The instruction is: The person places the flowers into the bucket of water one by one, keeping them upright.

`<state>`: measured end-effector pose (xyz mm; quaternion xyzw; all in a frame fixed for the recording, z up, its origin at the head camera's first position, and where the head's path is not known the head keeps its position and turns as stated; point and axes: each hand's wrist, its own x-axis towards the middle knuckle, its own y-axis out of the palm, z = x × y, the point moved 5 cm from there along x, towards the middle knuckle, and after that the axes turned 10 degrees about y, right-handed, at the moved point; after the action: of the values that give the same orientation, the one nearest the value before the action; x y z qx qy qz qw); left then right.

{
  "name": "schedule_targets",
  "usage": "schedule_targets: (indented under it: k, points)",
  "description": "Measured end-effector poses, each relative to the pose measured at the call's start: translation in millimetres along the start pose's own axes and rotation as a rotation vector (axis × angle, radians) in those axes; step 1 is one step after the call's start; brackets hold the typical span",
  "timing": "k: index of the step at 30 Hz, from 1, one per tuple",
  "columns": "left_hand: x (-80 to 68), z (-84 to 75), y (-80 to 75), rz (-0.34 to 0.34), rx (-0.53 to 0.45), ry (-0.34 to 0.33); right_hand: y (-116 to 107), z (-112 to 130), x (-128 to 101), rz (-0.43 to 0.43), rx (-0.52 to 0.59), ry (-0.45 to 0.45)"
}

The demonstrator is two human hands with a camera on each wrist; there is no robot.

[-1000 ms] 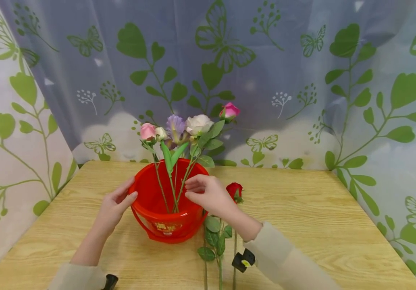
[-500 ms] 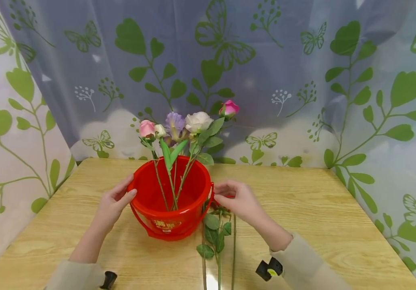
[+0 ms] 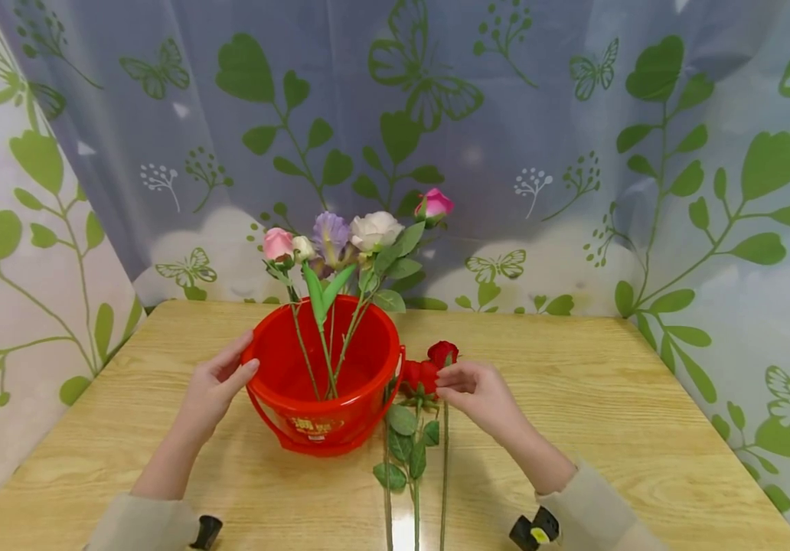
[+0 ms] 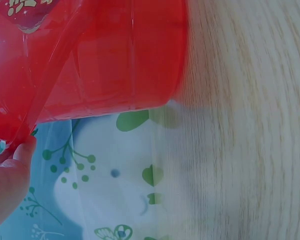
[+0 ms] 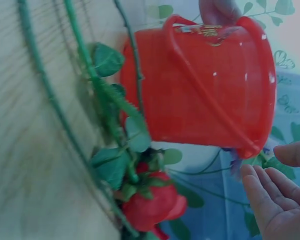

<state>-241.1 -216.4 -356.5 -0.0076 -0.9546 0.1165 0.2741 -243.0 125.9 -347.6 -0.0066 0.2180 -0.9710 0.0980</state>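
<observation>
A red bucket (image 3: 322,428) stands on the table, its rim pinched at the left by my left hand (image 3: 212,394), thumb on the near side. In the left wrist view that hand (image 4: 10,180) shows at the rim beside the handle joint. Inside the bucket lean several flowers: a pale pink rose (image 3: 278,245), a purple flower (image 3: 331,239), a white one (image 3: 376,231) and a bright pink bud (image 3: 435,203). My right hand (image 3: 483,398) hovers beside red roses (image 3: 442,353) lying right of the bucket. The right wrist view shows that hand (image 5: 280,197) with nothing between thumb and fingers.
Long green stems (image 3: 416,497) with leaves run from the roses toward the table's near edge. Behind the wooden table (image 3: 608,428) hangs a curtain (image 3: 526,92) printed with leaves and butterflies. The bucket's handle (image 5: 205,95) hangs down along its side.
My right hand has moved from the stems over the bucket, out past its right rim, to the red roses on the table. My left hand keeps its place on the rim.
</observation>
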Motion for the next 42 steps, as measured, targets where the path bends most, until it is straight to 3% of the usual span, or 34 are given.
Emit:
schedule_targets:
  k: [21, 27, 36, 42]
  points:
    - [-1.0, 2.4, 0.1, -0.003, 0.020, -0.003, 1.2, -64.5, 3.0, -0.008, 0.082, 0.124]
    - [-0.3, 3.2, -0.3, -0.004, 0.019, 0.000, 6.6, -77.8, 4.0, 0.003, 0.067, 0.210]
    - [0.1, 0.3, 0.3, -0.008, 0.003, 0.002, 14.4, -99.0, 9.9, 0.081, 0.247, 0.324]
    - [0.3, 0.7, 0.1, -0.010, -0.002, -0.001, 16.2, -102.6, 16.7, 0.076, 0.272, 0.366]
